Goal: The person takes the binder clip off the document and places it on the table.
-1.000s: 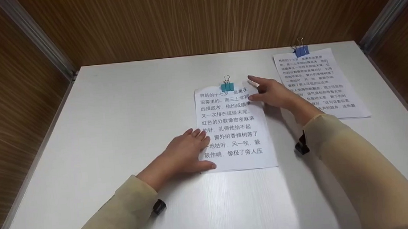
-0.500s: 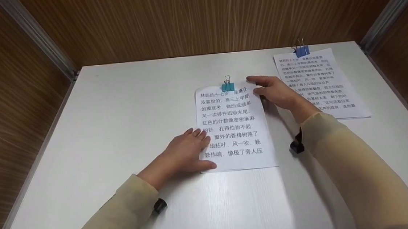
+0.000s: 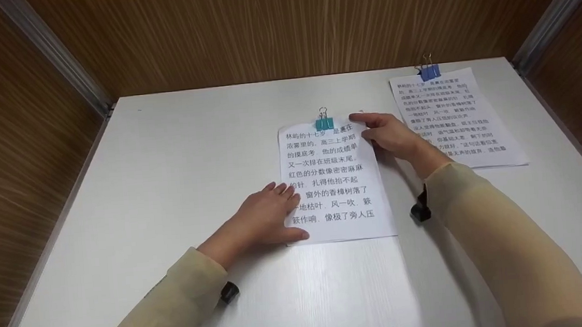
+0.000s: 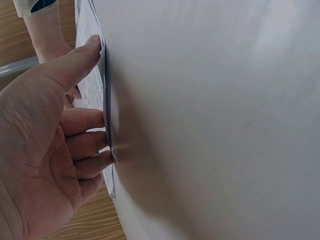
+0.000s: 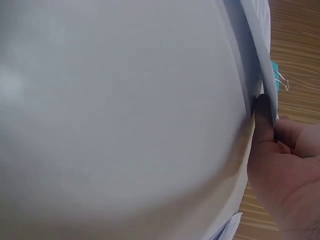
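A stack of printed sheets [image 3: 328, 171] lies in the middle of the table in the head view. A teal binder clip [image 3: 325, 123] sits on its top edge. My left hand [image 3: 264, 215] rests on the left edge of the stack, fingers spread and thumb near the lower left corner. In the left wrist view the fingertips [image 4: 95, 165] touch the paper edge. At the top right corner my right hand [image 3: 392, 132] pinches the paper. The right wrist view shows this paper edge [image 5: 265, 65] raised off the table, with a finger beneath it.
A second printed stack [image 3: 453, 114] with a blue binder clip [image 3: 430, 72] lies at the back right, partly behind my right forearm. Wood-grain panels [image 3: 285, 29] enclose the white table [image 3: 165, 152] at the back and sides.
My right hand has shifted slightly; its thumb slid from the sheet's face to the right edge, and the top right corner now lifts between the fingers. My left hand has stayed put.
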Demonstrator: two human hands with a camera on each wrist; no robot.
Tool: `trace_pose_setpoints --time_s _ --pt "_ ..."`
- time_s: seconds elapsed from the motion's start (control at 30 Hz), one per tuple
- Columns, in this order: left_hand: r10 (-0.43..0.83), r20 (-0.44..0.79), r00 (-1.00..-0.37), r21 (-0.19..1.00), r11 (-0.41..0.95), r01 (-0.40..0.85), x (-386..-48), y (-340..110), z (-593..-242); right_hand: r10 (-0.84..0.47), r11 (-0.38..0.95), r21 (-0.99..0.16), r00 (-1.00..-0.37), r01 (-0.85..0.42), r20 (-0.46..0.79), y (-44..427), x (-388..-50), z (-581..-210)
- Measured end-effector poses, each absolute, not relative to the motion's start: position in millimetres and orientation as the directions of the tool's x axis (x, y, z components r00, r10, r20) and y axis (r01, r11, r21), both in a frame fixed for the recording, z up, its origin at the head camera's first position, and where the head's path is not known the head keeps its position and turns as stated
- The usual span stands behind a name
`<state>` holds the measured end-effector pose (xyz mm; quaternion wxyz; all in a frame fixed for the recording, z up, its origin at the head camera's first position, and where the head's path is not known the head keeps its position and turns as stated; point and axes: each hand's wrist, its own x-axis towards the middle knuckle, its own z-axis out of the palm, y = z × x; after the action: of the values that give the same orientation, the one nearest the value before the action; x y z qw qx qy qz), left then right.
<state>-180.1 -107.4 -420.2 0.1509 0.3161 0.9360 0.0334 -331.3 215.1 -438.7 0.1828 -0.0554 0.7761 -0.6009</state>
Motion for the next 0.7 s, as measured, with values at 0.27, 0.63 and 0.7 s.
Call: trace_pose_setpoints --time_s 0.27,0.63,0.7 --pt "0.601 -0.271 -0.752 0.152 0.798 0.584 -179 -106 -420 -0.280 0.161 -0.979 -0.946 0.123 -0.164 210 -327 -434" --pt "0.613 -0.199 -0.764 0.175 0.790 0.588 -172 -110 -426 -0.249 0.021 -0.996 -0.964 0.084 -0.087 211 -307 -412" --pt "0.613 -0.174 -0.770 0.177 0.789 0.588 -170 -112 -427 -0.259 0.007 -0.997 -0.963 0.074 -0.073 210 -303 -408"
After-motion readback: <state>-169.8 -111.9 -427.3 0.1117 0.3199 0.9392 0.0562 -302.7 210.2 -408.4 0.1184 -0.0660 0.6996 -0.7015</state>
